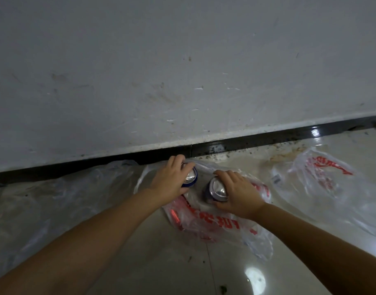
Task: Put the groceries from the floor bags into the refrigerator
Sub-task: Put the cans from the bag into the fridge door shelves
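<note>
Two blue drink cans with silver tops stand upright over a clear plastic bag with red print on the floor. My left hand is wrapped around the left can, fingers over its far rim. My right hand grips the right can from its right side, thumb near me. The cans stand about a hand's width apart. The refrigerator is not in view.
A second clear bag with red print lies flat to the right. Another crumpled clear bag spreads at the left. A white wall with a black baseboard runs just behind the cans. The tile floor is glossy.
</note>
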Demonstrator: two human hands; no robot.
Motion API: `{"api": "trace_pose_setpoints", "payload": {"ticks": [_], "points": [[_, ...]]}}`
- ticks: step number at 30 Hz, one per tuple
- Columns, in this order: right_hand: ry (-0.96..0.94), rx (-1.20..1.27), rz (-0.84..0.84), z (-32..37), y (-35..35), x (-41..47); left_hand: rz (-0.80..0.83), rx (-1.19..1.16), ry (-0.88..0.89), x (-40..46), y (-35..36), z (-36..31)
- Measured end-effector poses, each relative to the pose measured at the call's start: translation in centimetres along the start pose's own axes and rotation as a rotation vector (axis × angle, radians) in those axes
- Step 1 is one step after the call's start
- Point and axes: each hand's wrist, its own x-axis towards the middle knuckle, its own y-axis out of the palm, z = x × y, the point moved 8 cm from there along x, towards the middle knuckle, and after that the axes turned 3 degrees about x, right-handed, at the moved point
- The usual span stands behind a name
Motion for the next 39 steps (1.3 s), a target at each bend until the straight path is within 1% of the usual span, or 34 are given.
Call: {"api": "trace_pose_setpoints", "payload": {"ticks": [2, 4, 7, 10, 13, 16, 17, 18, 22, 24, 26, 28, 30, 33, 36, 39], "points": [[-0.017, -0.159, 0.098, 1.0, -0.3, 0.1, -0.062, -0.097, -0.015, -0.1, 0.1, 0.1], [0.017, -0.39, 0.193, 2.0, -0.4, 0.5, -0.088, -0.223, -0.053, -0.1, 0.3, 0.3], [0.094, -0.684, 0.327, 3.8, 0.9, 1.1, -0.022, -0.423, -0.13, 0.2, 1.4, 0.8], [0.101, -0.916, 0.441, 4.1, 3.8, 2.1, 0.02, -0.633, -0.193, 0.6, 2.7, 1.4], [0.073, -1.081, 0.463, 3.5, 5.4, 2.7, 0.027, -0.81, -0.267, 0.7, 3.6, 2.0], [0.06, -1.103, 0.497, 2.9, 6.4, 3.0, 0.0, -0.937, -0.32, 0.5, 4.5, 2.3], [0.079, -1.069, 0.493, 2.6, 6.1, 3.0, -0.017, -0.969, -0.336, 0.5, 4.8, 2.4], [0.113, -0.978, 0.477, 2.3, 5.4, 3.1, -0.034, -1.0, -0.351, 0.5, 4.9, 2.5], [0.271, -0.326, 0.363, 1.3, 1.9, 1.3, -0.095, -1.096, -0.45, -0.1, 3.6, 2.0], [0.372, 0.02, 0.233, 1.1, 0.0, -0.7, -0.142, -1.154, -0.527, -1.4, 2.1, 1.5], [0.532, 0.437, 0.093, 0.8, -2.3, -3.5, -0.163, -1.133, -0.545, -3.0, -0.7, 0.5], [0.687, 0.849, -0.041, 1.3, -5.5, -6.4, -0.131, -1.079, -0.555, -4.8, -4.8, -0.5], [0.768, 1.116, -0.14, 2.9, -9.2, -9.0, -0.095, -1.091, -0.576, -6.5, -9.5, -1.4], [0.782, 1.291, -0.235, 5.8, -15.6, -11.7, -0.096, -1.181, -0.638, -8.3, -17.2, -2.8], [0.774, 1.328, -0.27, 8.9, -23.0, -14.1, -0.127, -1.335, -0.693, -9.4, -26.2, -4.8], [0.757, 1.338, -0.287, 12.0, -30.6, -17.2, -0.06, -1.48, -0.7, -10.6, -35.0, -7.5]]}}
